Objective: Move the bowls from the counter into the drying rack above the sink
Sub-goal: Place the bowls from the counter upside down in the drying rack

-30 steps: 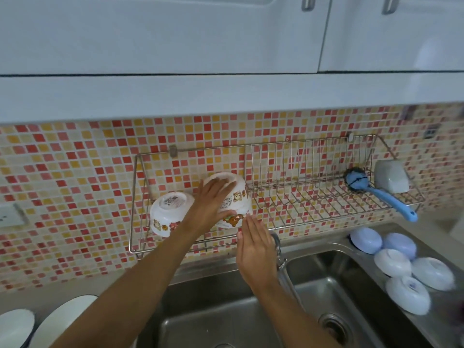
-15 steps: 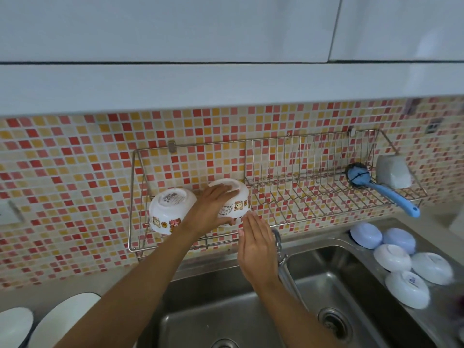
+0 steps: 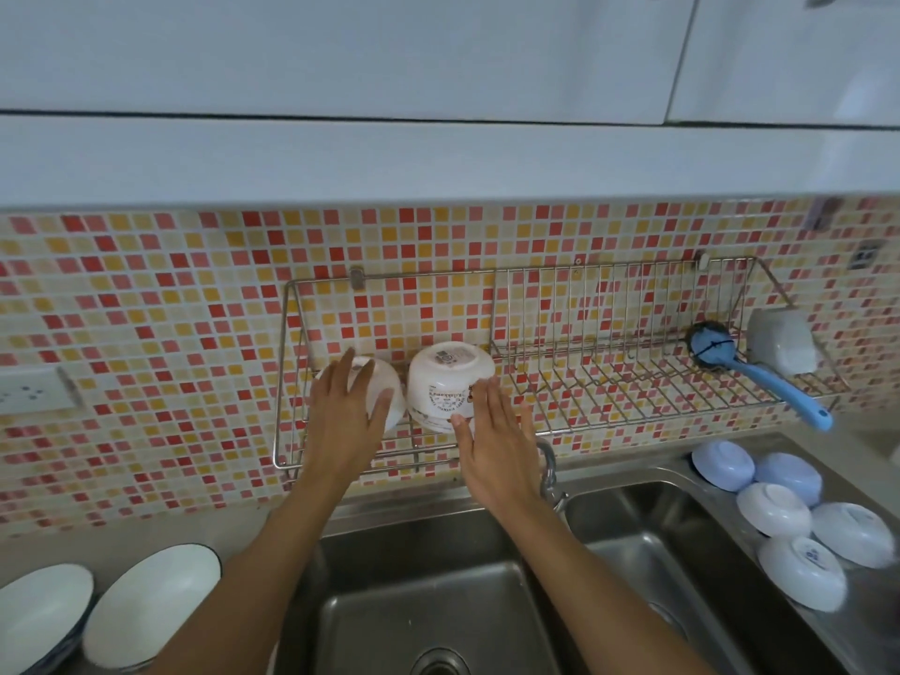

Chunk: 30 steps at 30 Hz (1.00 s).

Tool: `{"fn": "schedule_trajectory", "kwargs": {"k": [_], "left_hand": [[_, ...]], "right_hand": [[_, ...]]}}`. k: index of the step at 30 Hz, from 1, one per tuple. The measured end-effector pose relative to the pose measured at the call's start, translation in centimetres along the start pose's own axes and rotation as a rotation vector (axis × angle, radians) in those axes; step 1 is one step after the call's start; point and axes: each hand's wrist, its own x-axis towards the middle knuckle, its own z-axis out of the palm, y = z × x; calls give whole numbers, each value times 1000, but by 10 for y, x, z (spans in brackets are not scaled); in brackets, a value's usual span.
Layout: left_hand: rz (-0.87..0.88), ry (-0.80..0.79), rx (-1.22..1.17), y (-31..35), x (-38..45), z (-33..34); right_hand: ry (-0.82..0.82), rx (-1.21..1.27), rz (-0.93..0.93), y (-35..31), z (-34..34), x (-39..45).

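The wire drying rack [image 3: 599, 427] hangs on the tiled wall above the sink. Two white bowls sit in its left end. A cartoon-printed bowl [image 3: 445, 377] lies upside down, base label showing. To its left is a plain-looking white bowl [image 3: 392, 394], mostly hidden under my left hand [image 3: 343, 414], whose fingers and thumb wrap over it. My right hand [image 3: 496, 443] is flat with fingers apart, its fingertips touching the printed bowl's lower rim. Several blue and white bowls [image 3: 774, 511] rest upside down on the drainboard at right.
A blue dish brush [image 3: 762, 380] and a white cup [image 3: 781, 341] fill the rack's right end. Its middle slots hold nothing. The faucet [image 3: 549, 467] rises just behind my right hand, over the steel sink [image 3: 428, 606]. White dishes [image 3: 151, 604] stand at bottom left.
My left hand let go of the printed bowl and shifted left onto the other bowl. The printed bowl now rests base-up in the rack. My right hand stayed just below it.
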Motion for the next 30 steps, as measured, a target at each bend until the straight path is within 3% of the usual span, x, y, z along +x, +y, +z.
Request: {"fn": "schedule_trajectory", "kwargs": {"k": [6,10,13,18,22,28,30], "left_hand": [[-54,-242,109,-9,-8,2],[-80,-318,121,-8,-10,0],[-79,-305,166,-4,-20,-6],[27,-166,228,-13,-73,-13],[13,-180,180,-28,-128,-18],[-377,-311,78,-73,-231,-34],[-638,-266,62,-125,-280,-67]], "right_hand": [[-17,-74,10,1,7,2],[-70,-107,18,-1,6,1],[-68,-108,22,0,4,-1],[73,-27,-55,-5,20,-35],[23,131,-84,-23,44,-81],[-261,236,-255,-64,112,-141],[-462,293,-345,-124,147,-168]]}}
